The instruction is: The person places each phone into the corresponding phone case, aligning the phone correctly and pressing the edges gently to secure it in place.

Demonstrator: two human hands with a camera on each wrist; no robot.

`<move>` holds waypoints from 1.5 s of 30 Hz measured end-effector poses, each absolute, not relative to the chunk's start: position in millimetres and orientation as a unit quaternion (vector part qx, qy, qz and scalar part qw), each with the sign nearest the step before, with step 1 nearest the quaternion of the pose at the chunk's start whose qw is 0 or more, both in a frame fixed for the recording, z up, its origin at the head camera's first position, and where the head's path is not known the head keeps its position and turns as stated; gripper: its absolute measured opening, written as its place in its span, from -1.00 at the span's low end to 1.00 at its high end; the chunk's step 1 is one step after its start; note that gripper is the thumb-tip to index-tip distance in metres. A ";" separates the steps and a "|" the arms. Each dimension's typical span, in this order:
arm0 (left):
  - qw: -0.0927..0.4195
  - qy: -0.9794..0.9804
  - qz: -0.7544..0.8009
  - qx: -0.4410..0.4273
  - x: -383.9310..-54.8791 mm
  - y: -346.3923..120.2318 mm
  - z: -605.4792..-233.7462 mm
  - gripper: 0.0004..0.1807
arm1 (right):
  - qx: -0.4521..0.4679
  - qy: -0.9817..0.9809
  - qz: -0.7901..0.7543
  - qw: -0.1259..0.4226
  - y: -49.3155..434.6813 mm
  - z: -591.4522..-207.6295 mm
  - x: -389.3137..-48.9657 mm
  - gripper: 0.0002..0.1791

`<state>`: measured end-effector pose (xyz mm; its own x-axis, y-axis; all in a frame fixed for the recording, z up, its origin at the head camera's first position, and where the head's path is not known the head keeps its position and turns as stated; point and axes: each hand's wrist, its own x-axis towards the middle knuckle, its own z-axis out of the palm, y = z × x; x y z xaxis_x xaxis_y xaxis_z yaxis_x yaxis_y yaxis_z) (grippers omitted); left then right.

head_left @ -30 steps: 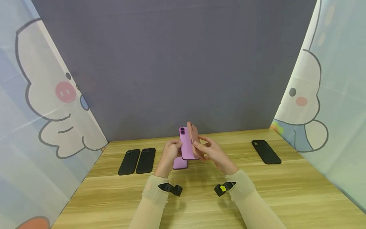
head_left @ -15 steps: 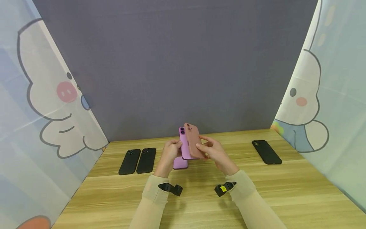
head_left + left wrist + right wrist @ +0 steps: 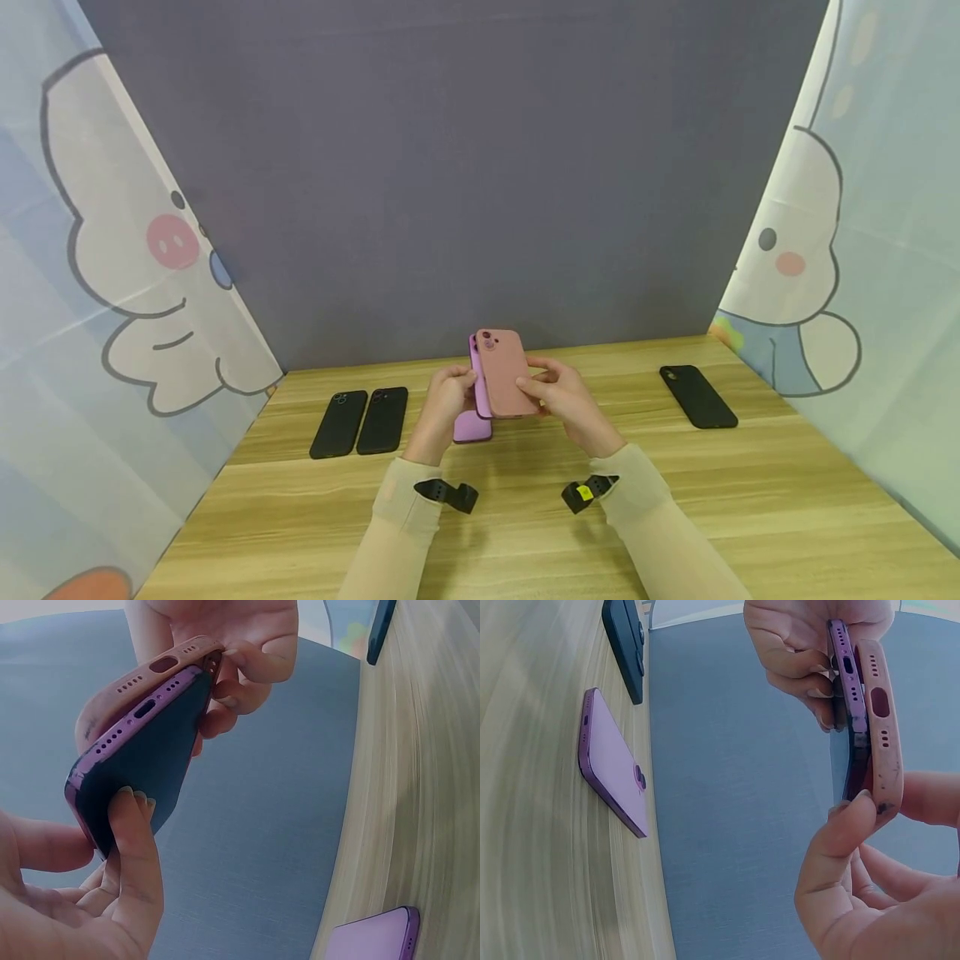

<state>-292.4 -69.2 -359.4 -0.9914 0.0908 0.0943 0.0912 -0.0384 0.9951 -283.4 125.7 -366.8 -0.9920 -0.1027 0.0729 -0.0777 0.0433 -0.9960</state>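
Pinching a purple phone (image 3: 146, 757) along one edge, the left grip (image 3: 448, 393) is closed to its thickness; the right grip (image 3: 561, 398) pinches a pink case (image 3: 504, 375) overlapping the phone's back. Below lies a wood-grain bench (image 3: 517, 550); behind, a grey backdrop (image 3: 465, 167) between cartoon-printed curtains (image 3: 892, 250).

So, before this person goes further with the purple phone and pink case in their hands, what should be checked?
1. Left hand gripping the purple phone: ok.
2. Right hand holding the pink case: ok.
3. Phone's charging port and case's port cutout at the same end: ok.
4. Phone's back turned toward the case: ok.
5. Phone fully seated: not ok; a gap shows and its left edge sticks out.
6. Right edge tucked in all along: cannot tell; fingers cover part of it.
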 end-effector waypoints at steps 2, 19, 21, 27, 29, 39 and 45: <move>0.000 -0.694 -0.717 -0.065 -291.8 -69.6 -359.3 -0.81 | -0.061 0.721 -0.690 0.009 125.0 -367.3 -283.5 -0.44; 0.000 -0.690 -0.720 -0.075 -292.0 -69.4 -361.2 -0.79 | -0.058 0.711 -0.700 0.040 123.4 -370.4 -285.4 -0.71; -0.002 -0.688 -0.721 -0.077 -292.2 -69.5 -361.3 -0.79 | -0.064 0.708 -0.702 0.048 122.8 -370.3 -285.1 -0.71; -0.006 -0.685 -0.724 -0.085 -292.1 -69.9 -360.3 -0.75 | -0.071 0.706 -0.703 0.056 120.4 -369.0 -283.5 -0.73; -0.008 -0.681 -0.727 -0.086 -291.9 -70.2 -360.0 -0.75 | -0.072 0.706 -0.703 0.055 120.1 -369.3 -283.1 -0.74; -0.026 -0.672 -0.734 -0.089 -291.6 -70.8 -359.9 -0.69 | -0.071 0.703 -0.705 0.061 120.8 -370.5 -282.8 -0.74; -0.025 -0.694 -0.715 -0.077 -291.6 -69.8 -359.8 -0.59 | -0.075 0.706 -0.701 0.061 121.0 -370.8 -283.2 -0.72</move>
